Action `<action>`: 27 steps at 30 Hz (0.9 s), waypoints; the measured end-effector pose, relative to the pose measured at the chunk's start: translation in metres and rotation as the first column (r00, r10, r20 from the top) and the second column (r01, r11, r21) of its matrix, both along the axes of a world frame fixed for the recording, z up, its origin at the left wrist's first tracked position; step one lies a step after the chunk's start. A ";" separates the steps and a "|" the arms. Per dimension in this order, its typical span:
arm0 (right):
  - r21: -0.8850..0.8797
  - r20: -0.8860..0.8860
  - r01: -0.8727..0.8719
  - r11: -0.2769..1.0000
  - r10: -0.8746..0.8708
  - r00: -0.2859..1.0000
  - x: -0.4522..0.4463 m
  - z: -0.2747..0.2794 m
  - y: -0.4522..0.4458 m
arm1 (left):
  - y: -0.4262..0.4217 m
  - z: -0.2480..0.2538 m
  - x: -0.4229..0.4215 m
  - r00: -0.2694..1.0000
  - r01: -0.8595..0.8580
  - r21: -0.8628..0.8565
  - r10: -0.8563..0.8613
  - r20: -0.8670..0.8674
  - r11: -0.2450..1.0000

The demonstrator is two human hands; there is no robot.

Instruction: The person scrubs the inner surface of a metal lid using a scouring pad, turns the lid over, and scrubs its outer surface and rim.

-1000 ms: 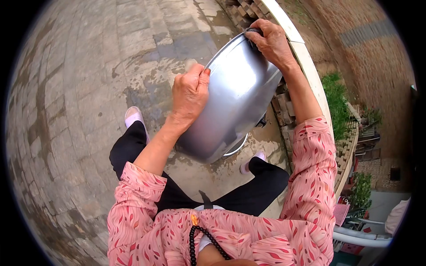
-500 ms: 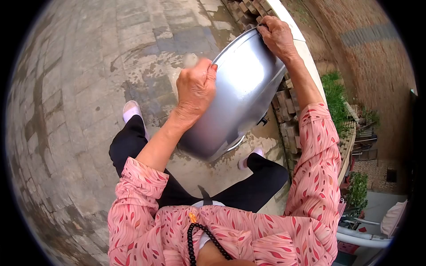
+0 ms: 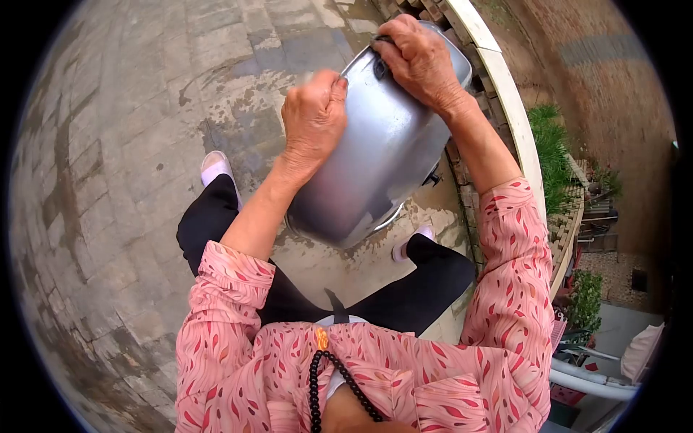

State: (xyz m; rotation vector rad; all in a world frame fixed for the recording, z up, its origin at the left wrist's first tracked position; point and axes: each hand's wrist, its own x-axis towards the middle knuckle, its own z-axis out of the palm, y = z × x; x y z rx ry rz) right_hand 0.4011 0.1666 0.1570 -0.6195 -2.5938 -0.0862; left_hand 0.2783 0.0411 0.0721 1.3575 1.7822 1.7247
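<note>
A large silver metal pot [image 3: 375,159] is tilted on its side in front of me, its outer wall toward me and its inside hidden. My left hand [image 3: 314,119] is closed on the rim at the left. My right hand [image 3: 422,65] grips the upper end, beside a dark handle. Beneath the pot, a pale curved rim [image 3: 390,218] of another object shows, along with a small black knob [image 3: 432,178]. What lies under the pot is mostly hidden.
Wet patches mark the paved ground [image 3: 144,144]. Stacked bricks [image 3: 462,169] stand along a pale wall ledge [image 3: 516,108] on the right, with green plants [image 3: 552,159] beyond. My shoes [image 3: 215,167] are either side of the pot.
The pot has turned in my hands, and a dark handle now shows near its top. My right hand has shifted left and slightly up; my left hand has risen a little.
</note>
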 end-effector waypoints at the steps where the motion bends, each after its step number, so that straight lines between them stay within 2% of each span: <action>1: 0.074 0.037 0.125 0.989 -0.128 0.991 0.011 0.004 0.030 | -0.002 0.001 -0.001 1.000 0.007 -0.001 -0.007 0.015 1.000; 2: 0.119 0.061 0.245 0.962 -0.254 0.965 0.024 0.005 0.059 | -0.004 0.003 0.001 0.999 0.020 -0.003 -0.020 0.029 1.000; 3: -0.048 0.118 0.350 0.936 -0.342 0.932 0.028 0.018 0.068 | -0.004 0.005 0.001 0.999 0.032 0.002 -0.032 0.042 0.999; 4: -0.025 0.057 0.267 0.963 -0.266 0.962 0.032 0.019 0.078 | -0.002 0.006 0.000 0.999 0.030 0.001 -0.030 0.041 1.000; 6: -0.196 -0.107 0.133 0.972 -0.157 0.982 0.037 0.018 0.077 | 0.002 0.005 0.003 0.998 0.031 -0.002 -0.030 0.050 1.000; 9: -0.529 0.023 0.185 0.828 -0.203 0.979 0.034 0.037 0.063 | 0.002 0.008 0.004 0.997 0.047 0.006 -0.047 0.062 0.999; 12: -0.344 0.074 0.050 0.938 -0.026 0.997 0.036 0.029 0.084 | 0.004 0.003 0.002 0.991 0.094 -0.001 -0.094 0.100 0.996; 13: -0.254 0.073 -0.027 0.967 0.047 0.996 0.036 0.026 0.086 | 0.003 -0.001 -0.001 0.963 0.188 0.006 -0.185 0.196 0.982; 15: -0.315 0.040 0.069 0.947 -0.060 0.997 0.035 0.025 0.081 | 0.001 -0.006 -0.010 0.854 0.360 0.047 -0.350 0.386 0.932; 18: -0.352 0.017 0.140 0.926 -0.143 0.990 0.040 0.026 0.081 | -0.023 0.002 -0.025 0.650 0.571 -0.121 -0.358 0.670 0.812; 20: -0.353 0.008 0.196 0.915 -0.207 0.978 0.042 0.022 0.083 | -0.030 -0.019 -0.020 0.705 0.501 -0.103 -0.337 0.625 0.859; 21: -0.438 0.010 0.248 0.864 -0.272 0.962 0.039 0.025 0.076 | -0.032 -0.023 -0.018 0.728 0.467 -0.092 -0.324 0.604 0.879; 24: -0.093 -0.041 0.125 0.988 -0.129 0.991 0.037 0.004 0.060 | -0.026 -0.025 -0.003 0.893 0.203 -0.001 -0.185 0.411 0.979; 26: -0.052 -0.046 -0.064 0.997 0.062 0.997 0.020 -0.001 0.008 | -0.021 -0.024 0.000 0.915 0.155 -0.005 -0.141 0.378 0.988; 27: -0.086 0.010 -0.137 0.987 0.138 0.990 0.011 -0.001 -0.022 | -0.021 -0.019 0.000 0.919 0.150 -0.011 -0.135 0.369 0.989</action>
